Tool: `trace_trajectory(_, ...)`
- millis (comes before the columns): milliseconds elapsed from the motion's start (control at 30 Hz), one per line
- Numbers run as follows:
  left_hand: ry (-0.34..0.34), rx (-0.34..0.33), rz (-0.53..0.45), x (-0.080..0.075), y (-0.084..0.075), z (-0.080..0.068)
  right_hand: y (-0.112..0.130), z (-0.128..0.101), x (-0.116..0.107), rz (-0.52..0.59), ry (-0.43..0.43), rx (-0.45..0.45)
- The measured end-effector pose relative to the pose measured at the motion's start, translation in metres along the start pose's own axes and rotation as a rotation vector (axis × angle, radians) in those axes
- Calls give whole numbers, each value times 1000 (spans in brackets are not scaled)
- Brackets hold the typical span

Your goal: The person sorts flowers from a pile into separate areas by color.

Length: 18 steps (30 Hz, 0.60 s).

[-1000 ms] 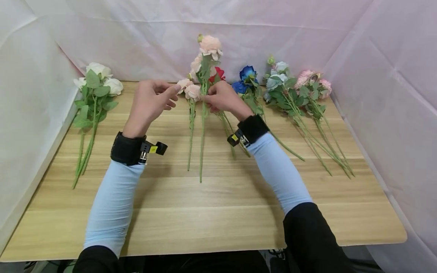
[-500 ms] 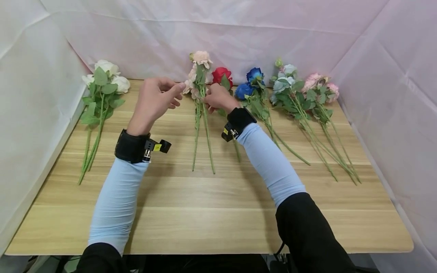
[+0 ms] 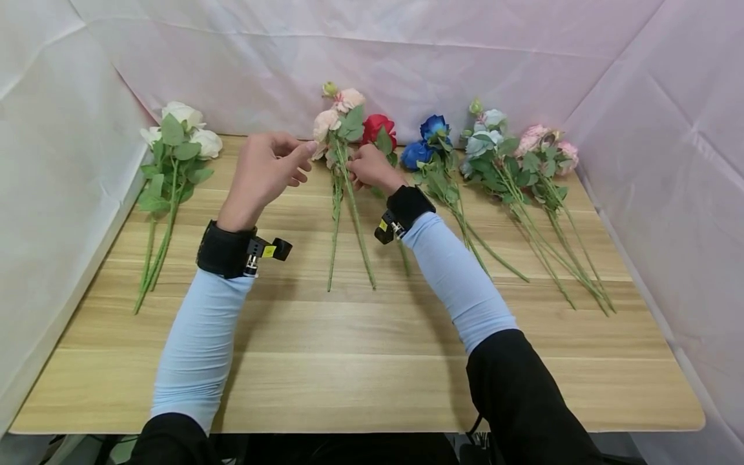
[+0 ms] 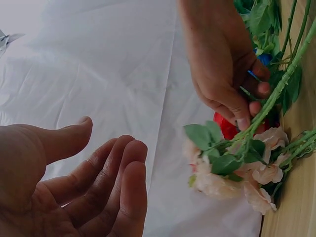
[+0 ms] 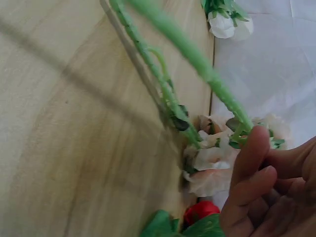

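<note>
My right hand (image 3: 356, 171) pinches the green stem of a peach flower spray (image 3: 340, 116) just below its blooms. The spray leans up off the wooden table (image 3: 372, 361), and its lower end rests near the middle. A second peach spray (image 3: 334, 219) lies flat beside it. My left hand (image 3: 293, 165) hovers just left of the blooms with relaxed fingers and holds nothing. The left wrist view shows the bare left palm (image 4: 84, 182) and the right hand (image 4: 227, 64) on the stem (image 4: 276, 94). In the right wrist view the fingertips (image 5: 256, 148) press the stem (image 5: 197, 59) above the peach blooms (image 5: 212, 163).
White roses (image 3: 180, 129) lie at the far left. Right of my hands lie a red rose (image 3: 378, 128), blue roses (image 3: 427, 139), a pale blue bunch (image 3: 485, 132) and a pink bunch (image 3: 540, 145), their stems pointing toward me. White cloth walls (image 3: 52, 194) close in three sides.
The held peach spray has come down from its higher position and its lower end has swung right. My right hand has shifted slightly left. My left hand has stayed put.
</note>
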State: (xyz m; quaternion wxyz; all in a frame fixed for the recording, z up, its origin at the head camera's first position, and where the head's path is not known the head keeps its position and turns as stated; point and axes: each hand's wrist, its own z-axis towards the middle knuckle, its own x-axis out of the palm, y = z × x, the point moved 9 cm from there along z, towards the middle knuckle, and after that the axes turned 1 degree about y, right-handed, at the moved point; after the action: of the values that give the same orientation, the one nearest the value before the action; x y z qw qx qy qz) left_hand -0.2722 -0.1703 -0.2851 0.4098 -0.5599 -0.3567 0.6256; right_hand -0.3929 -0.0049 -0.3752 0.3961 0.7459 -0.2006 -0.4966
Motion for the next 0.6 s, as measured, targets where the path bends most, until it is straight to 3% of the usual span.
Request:
trace_trajectory(233,-1,3,15,1,0,-1,-14,3,9,-67,34,73)
trace_trajectory(600,15,38,54,6,-2,0,-13,2,13,-76,29,62)
